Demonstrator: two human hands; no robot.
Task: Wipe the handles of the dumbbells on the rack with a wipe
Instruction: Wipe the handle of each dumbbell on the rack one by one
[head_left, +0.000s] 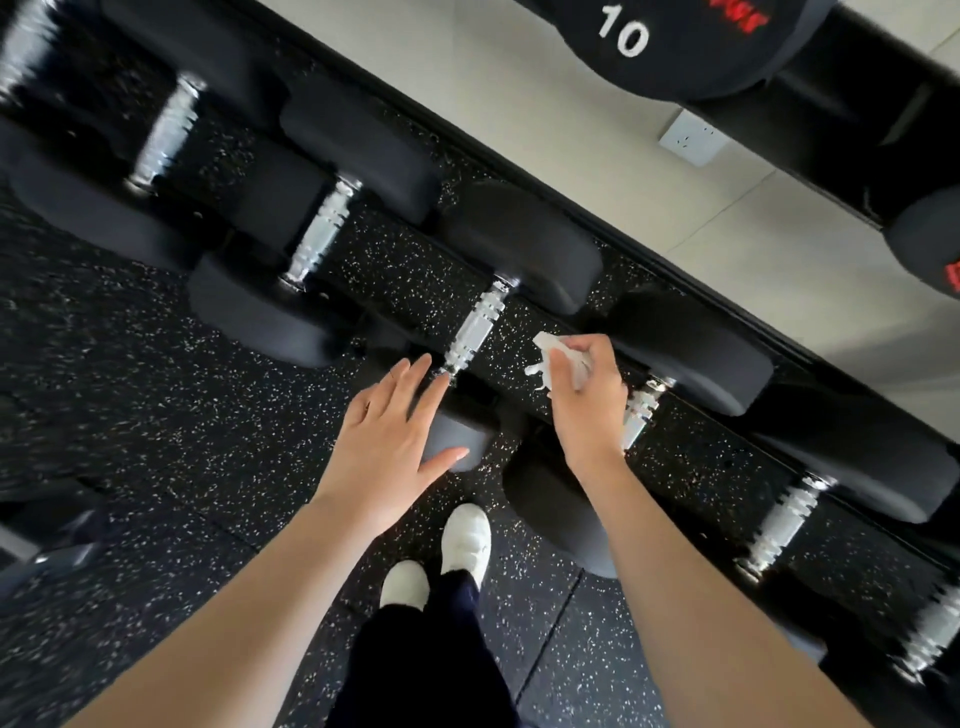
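Here, a crumpled wipe (558, 358) is pinched in the right hand (587, 400), held between two handles, one (475, 327) left and one (640, 410) just beside. The left hand (395, 441) is spread flat, holding nothing. Which handles are already wiped cannot be told; several remain along the rack (857, 119).

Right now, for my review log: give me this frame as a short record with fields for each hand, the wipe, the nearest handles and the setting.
left hand: left hand open, fingers straight, resting on the near head of a dumbbell
right hand: right hand pinching the wipe
wipe: white, crumpled, above the floor between two handles, touching neither
nearest handles: chrome handle beside the left fingertips; second handle partly hidden by the right hand
setting: black rack above, speckled floor, white shoes
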